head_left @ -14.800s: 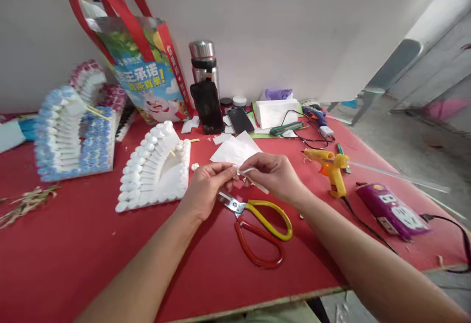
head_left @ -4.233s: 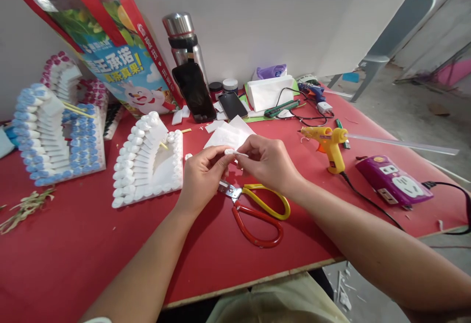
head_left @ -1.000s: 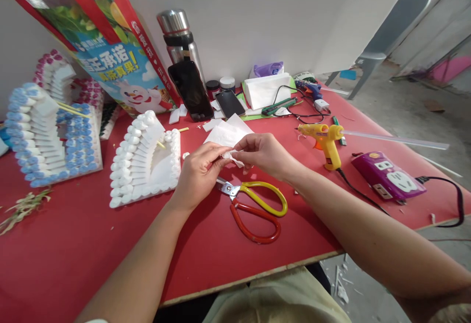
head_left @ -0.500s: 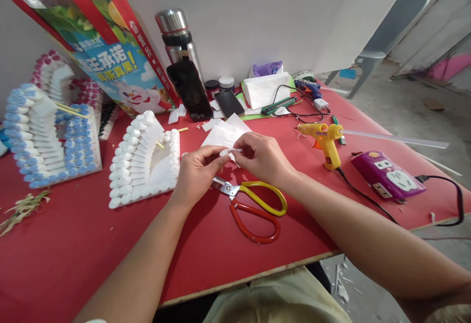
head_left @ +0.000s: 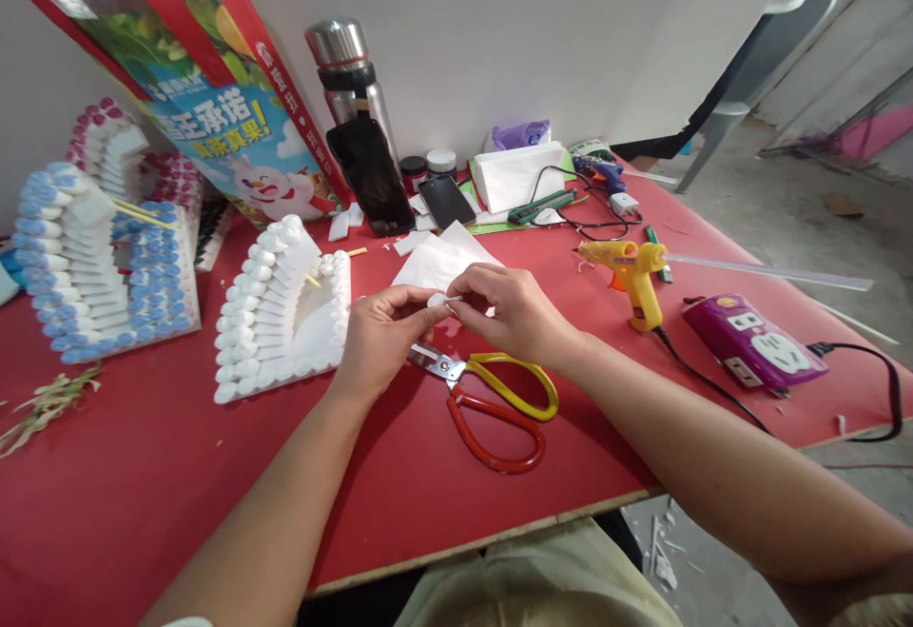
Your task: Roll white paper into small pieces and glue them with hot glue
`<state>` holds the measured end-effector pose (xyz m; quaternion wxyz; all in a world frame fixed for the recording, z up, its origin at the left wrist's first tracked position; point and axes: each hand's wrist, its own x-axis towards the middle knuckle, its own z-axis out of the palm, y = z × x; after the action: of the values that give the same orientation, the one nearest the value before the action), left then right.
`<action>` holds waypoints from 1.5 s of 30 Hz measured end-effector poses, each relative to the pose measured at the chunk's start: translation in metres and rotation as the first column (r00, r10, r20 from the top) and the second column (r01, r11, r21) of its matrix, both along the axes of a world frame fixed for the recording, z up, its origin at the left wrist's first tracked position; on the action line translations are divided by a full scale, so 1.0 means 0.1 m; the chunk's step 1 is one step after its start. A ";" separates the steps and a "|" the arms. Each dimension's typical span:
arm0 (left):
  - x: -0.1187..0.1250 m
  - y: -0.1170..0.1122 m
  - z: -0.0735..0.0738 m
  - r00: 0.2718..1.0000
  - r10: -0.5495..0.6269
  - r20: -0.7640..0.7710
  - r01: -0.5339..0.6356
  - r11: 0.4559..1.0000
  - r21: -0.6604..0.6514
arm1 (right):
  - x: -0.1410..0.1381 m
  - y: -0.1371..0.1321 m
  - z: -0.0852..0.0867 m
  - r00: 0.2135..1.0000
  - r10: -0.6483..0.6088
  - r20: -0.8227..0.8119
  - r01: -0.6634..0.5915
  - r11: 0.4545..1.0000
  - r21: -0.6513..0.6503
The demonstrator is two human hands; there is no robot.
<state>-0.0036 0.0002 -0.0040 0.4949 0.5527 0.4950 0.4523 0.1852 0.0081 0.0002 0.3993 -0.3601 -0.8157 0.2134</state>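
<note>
My left hand (head_left: 381, 337) and my right hand (head_left: 510, 308) meet above the red table (head_left: 143, 475), both pinched on a small white rolled paper piece (head_left: 437, 300). Just behind the hands lies a white paper sheet (head_left: 442, 261). Under them rest scissors (head_left: 492, 399) with one yellow and one red handle, blades pointing left. A white fan-shaped model of rolled paper pieces (head_left: 281, 318) stands left of my left hand.
A blue and white model (head_left: 100, 261) and a pink one (head_left: 114, 146) stand at the left, beside a printed bag (head_left: 221, 123). A flask (head_left: 349, 70), two phones, a tissue box (head_left: 517, 175), a yellow glue gun (head_left: 631, 275) and a purple power strip (head_left: 756, 346) sit at the back and right.
Both hands have stayed together over the scissors, turning and pinching the small white piece; the fingers shift slightly. The view has drifted a little.
</note>
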 end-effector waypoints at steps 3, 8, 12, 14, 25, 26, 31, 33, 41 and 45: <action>0.00 -0.01 0.03 1.000 -0.015 0.014 0.015 1.000 -0.012 | 0.01 0.00 0.01 1.000 0.025 -0.007 -0.025 1.000 0.012; 0.00 -0.02 0.06 0.999 -0.039 -0.004 0.039 0.999 0.020 | -0.01 -0.01 0.02 1.000 0.011 -0.020 -0.011 1.000 -0.008; -0.01 -0.02 0.05 0.999 -0.026 -0.031 0.025 1.000 -0.011 | -0.01 -0.01 0.02 0.998 0.003 -0.056 -0.006 0.998 -0.060; -0.01 -0.03 0.06 0.999 -0.032 -0.037 0.031 0.999 -0.019 | -0.01 -0.01 0.03 0.996 0.008 -0.092 -0.020 0.991 -0.130; -0.05 -0.06 0.02 0.973 -0.072 -0.219 0.107 0.982 0.156 | 0.01 0.00 -0.01 0.962 0.124 -0.244 -0.220 0.882 -0.416; -0.04 -0.06 0.00 0.972 -0.074 -0.221 0.111 0.981 0.160 | 0.01 0.00 -0.02 0.968 0.111 -0.223 -0.197 0.892 -0.408; -0.01 -0.04 -0.05 0.983 -0.052 -0.174 0.081 0.984 0.161 | -0.04 0.01 -0.06 0.991 -0.027 -0.129 -0.018 0.943 -0.333; 0.00 -0.04 -0.03 0.984 -0.063 -0.164 0.086 0.986 0.140 | -0.04 0.01 -0.06 0.992 -0.067 -0.107 0.030 0.949 -0.313; 0.03 -0.04 0.00 0.987 -0.126 -0.100 0.130 0.991 0.030 | -0.04 0.00 -0.03 0.987 -0.111 -0.119 0.064 0.937 -0.344; 0.03 0.01 -0.02 0.953 -0.157 0.258 0.180 0.981 -0.069 | -0.03 -0.04 0.06 0.923 -0.101 -0.372 -0.101 0.868 -0.486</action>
<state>-0.0010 0.0009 -0.0065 0.6152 0.5079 0.3997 0.4514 0.1823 0.0045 0.0062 0.4459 -0.4012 -0.6385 0.4822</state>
